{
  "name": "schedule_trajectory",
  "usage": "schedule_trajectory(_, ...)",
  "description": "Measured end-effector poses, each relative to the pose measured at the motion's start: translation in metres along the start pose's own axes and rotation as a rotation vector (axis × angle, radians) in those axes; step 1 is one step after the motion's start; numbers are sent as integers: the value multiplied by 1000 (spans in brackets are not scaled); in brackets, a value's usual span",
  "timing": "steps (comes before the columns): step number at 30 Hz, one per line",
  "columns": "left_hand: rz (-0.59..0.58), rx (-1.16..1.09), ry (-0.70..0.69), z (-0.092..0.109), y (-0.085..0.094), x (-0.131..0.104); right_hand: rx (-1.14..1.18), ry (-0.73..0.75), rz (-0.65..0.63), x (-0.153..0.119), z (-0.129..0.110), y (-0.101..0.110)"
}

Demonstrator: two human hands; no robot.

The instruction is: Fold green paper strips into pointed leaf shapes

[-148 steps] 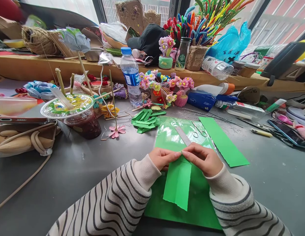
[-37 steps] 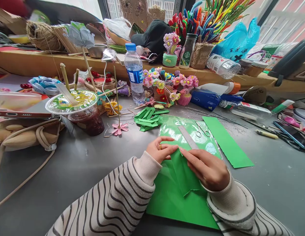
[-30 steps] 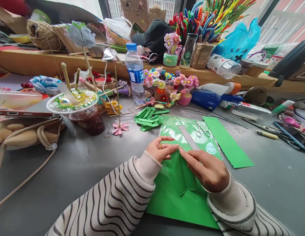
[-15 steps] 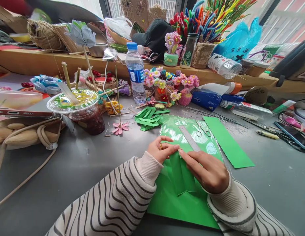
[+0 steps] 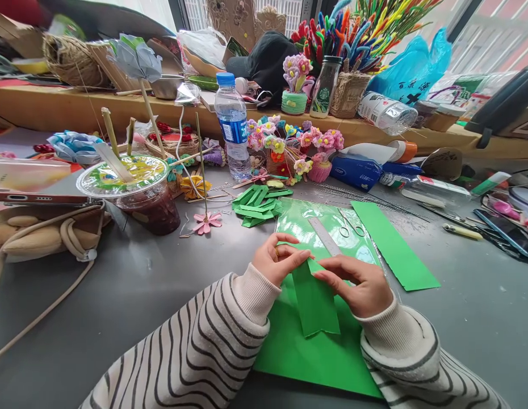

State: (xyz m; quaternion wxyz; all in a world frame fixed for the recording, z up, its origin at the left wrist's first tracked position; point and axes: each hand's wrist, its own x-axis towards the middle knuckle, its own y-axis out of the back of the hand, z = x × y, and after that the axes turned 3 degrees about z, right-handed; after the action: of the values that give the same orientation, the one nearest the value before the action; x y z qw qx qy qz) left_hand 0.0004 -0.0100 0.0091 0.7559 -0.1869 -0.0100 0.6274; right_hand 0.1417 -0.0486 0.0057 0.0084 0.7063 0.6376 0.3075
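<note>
A folded green paper strip (image 5: 315,304) hangs from my fingers over a larger green sheet (image 5: 289,358). My left hand (image 5: 279,258) pinches its upper end between thumb and fingers. With thumb and index finger, my right hand (image 5: 360,283) grips the strip's upper right corner. The strip's lower end has a notched edge. Just beyond my hands, a ruler (image 5: 322,234) and scissors (image 5: 350,225) lie on clear plastic film. A pile of folded green pieces (image 5: 256,205) sits farther back.
Another green strip (image 5: 396,247) lies at the right. A drink cup (image 5: 151,207) and a pink paper flower (image 5: 206,222) stand at the left. Behind are a water bottle (image 5: 233,128), a blue tissue pack (image 5: 356,170) and a crowded ledge (image 5: 183,108).
My right hand has turned from lying along the strip with extended fingers to pinching its upper corner. The strip now shows a flatter face. My left hand has barely moved.
</note>
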Motion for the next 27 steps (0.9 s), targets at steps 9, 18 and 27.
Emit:
schedule_trajectory(9,-83,-31,39,1,2,1,6,-47,38,-1,1,2)
schedule_trajectory(18,-58,-9,82,0,3,2,6,-36,21,-1,0,1)
schedule_trajectory(27,-22,-8,62,3,1,0,7,-22,5,0,1,0)
